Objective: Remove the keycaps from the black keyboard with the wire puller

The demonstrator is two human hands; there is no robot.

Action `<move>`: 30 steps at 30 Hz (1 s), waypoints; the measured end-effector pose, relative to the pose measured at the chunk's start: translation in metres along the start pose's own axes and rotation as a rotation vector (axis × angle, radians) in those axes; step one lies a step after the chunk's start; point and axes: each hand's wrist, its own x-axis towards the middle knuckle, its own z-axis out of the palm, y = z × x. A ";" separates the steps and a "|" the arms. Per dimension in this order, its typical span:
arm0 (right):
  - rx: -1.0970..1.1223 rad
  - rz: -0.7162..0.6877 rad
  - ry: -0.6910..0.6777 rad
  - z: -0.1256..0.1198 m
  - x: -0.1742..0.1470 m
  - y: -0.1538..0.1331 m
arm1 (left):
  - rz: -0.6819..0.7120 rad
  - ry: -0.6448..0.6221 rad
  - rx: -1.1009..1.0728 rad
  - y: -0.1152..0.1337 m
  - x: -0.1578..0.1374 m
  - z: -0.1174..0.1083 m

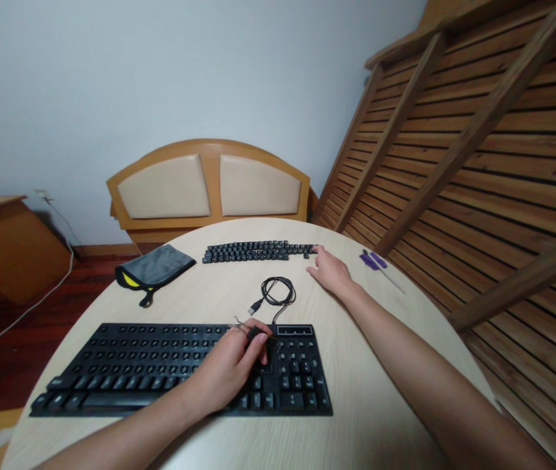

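Observation:
A black keyboard (130, 401) lies at the table's front; its upper left rows are bare of caps, while the lower rows and number pad carry theirs. Above its right part is my left hand (233, 362), closed around a keycap puller (254, 333) with a dark body and thin wires sticking out at both ends. Farther back, black keycaps (245, 251) stand in tight rows. My right hand (329, 269) reaches to their right end, fingertips at the last caps and thumb apart from the fingers. Whether a fingertip presses on a cap is too small to tell.
A coiled black USB cable (285, 300) lies behind the keyboard. A grey cloth (160, 266) with a yellow lining rests at the left. Purple pieces (373, 261) and a thin rod-like tool (392, 279) are at the right edge. A wooden slatted frame (454, 176) leans beyond the table.

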 end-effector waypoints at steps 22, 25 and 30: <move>0.433 -0.582 -0.624 -0.032 -0.148 -0.043 | 0.030 0.040 0.088 0.011 -0.007 0.001; 0.442 -0.577 -0.618 -0.031 -0.149 -0.047 | 0.010 0.038 0.065 0.011 -0.009 0.001; 0.428 -0.579 -0.627 -0.033 -0.148 -0.051 | -0.026 0.014 -0.011 0.011 -0.008 0.002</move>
